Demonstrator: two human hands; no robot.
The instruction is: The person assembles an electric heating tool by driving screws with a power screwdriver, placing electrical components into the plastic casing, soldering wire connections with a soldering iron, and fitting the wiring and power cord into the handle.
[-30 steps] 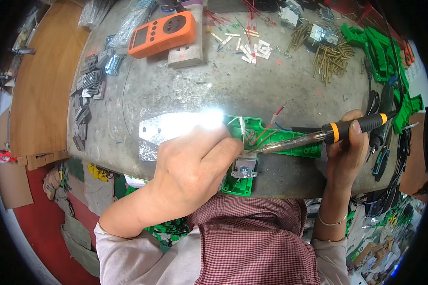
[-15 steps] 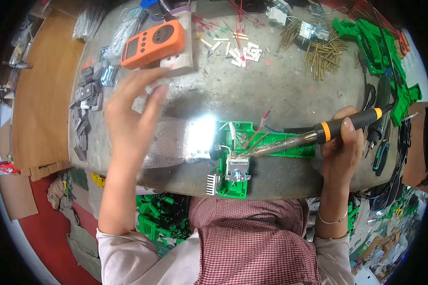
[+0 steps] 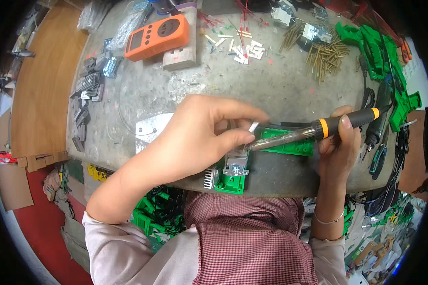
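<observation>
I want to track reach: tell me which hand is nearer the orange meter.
Left. The left hand lies just below the orange meter; the right hand grips the soldering iron, far right.

Two bare hands, left hand (image 3: 195, 137) and right hand (image 3: 340, 142), each on a bare forearm coming up from the lower edge. Pale pinkish-grey sleeve (image 3: 114, 247) pushed up above the left elbow, loosely creased; matching sleeve (image 3: 330, 259) ending just past the right elbow. Thin silvery bangle (image 3: 329, 220) around the right forearm. Red-and-white small-checked cloth (image 3: 252, 242) across the chest between both arms, finely gridded, with soft folds. No gloves, rings not discernible.
</observation>
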